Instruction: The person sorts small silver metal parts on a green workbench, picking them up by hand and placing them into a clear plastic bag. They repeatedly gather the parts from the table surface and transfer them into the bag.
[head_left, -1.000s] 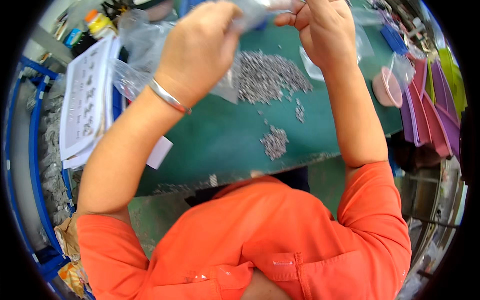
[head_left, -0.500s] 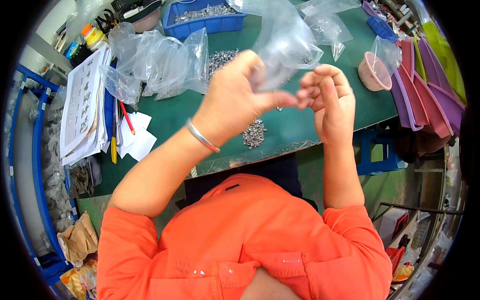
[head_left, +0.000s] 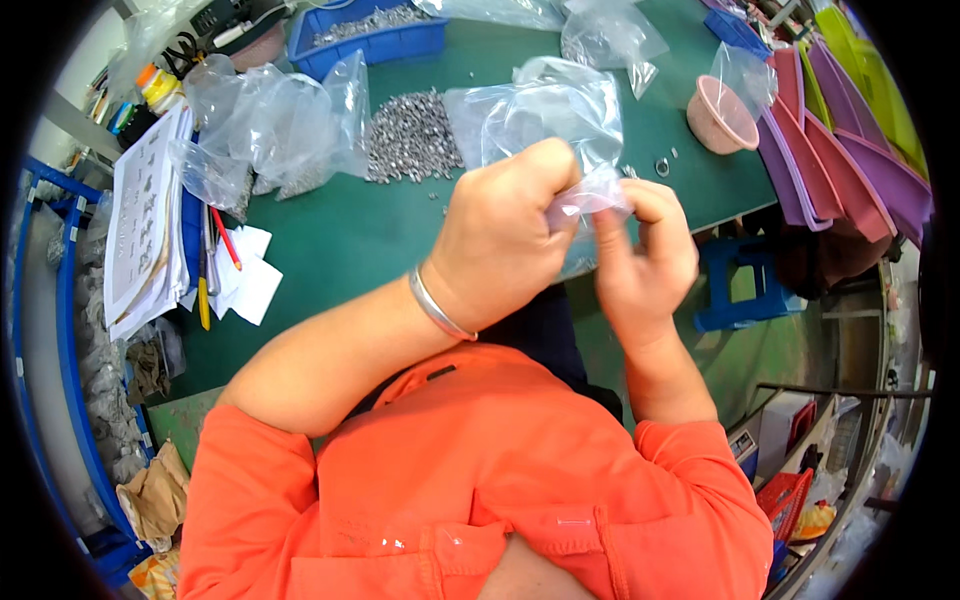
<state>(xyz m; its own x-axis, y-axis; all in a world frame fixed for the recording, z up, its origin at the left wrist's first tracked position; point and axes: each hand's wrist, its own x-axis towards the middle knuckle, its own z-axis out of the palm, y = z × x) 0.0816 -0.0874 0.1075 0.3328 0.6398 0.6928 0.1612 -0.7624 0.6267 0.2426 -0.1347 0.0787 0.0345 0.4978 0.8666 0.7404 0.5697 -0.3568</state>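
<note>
A clear plastic bag spreads over the green table in front of me, and its near end is bunched up between my hands. My left hand, with a silver bangle on the wrist, is closed in a fist around the bunched plastic. On the other side, my right hand pinches the same plastic between thumb and fingers. To the left of the bag is a heap of small grey metal parts. Several loose bits, including a small ring, lie right of the bag. My left fist hides part of the table.
A blue tray of metal parts stands at the back. More clear bags and printed sheets lie at left, with pens and white paper scraps. At right are a pink bowl, coloured bins and a blue stool.
Both hands have come lower and closer together, from apart to gripping the bag's end. The blurred bag at the back now lies flatter and nearer. The small near pile is out of sight.
</note>
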